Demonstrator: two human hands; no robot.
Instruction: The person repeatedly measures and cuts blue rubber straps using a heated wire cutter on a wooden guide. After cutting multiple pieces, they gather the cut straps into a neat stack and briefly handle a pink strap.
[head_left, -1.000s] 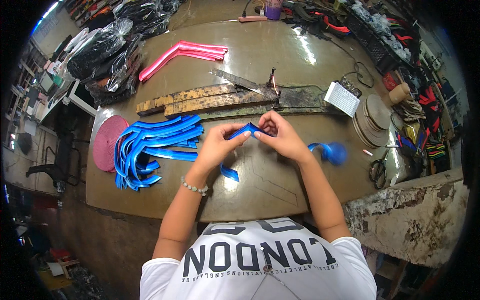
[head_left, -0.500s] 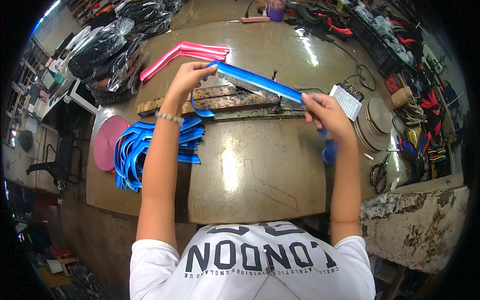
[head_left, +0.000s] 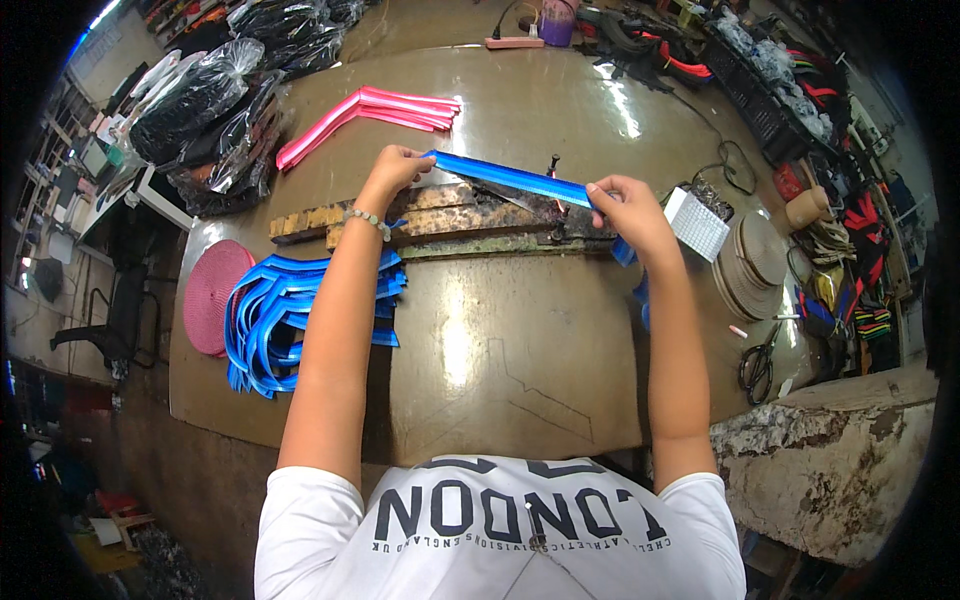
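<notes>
A blue webbing strap (head_left: 510,178) with lighter blue edging is stretched between my two hands. My left hand (head_left: 397,170) pinches its left end, and my right hand (head_left: 625,212) grips the right end, a little lower. More blue webbing hangs below my right hand, partly hidden by the forearm. Under the strap lies a scorched wooden bar (head_left: 440,215) with a metal blade-like piece and a small upright post (head_left: 553,165). A heap of cut blue straps (head_left: 275,310) lies left of my left forearm, which covers part of it.
Pink straps (head_left: 370,108) lie at the back, a pink webbing roll (head_left: 215,297) at the left. On the right are a white gridded block (head_left: 697,225), beige webbing rolls (head_left: 750,265) and black scissors (head_left: 758,370). Plastic-wrapped bundles (head_left: 205,110) stand far left, a black crate (head_left: 765,95) far right.
Both hands have come slightly nearer to each other, the left one moving down, with the strap still taut between them. The strap's loose tail by my left wrist is now mostly hidden.
</notes>
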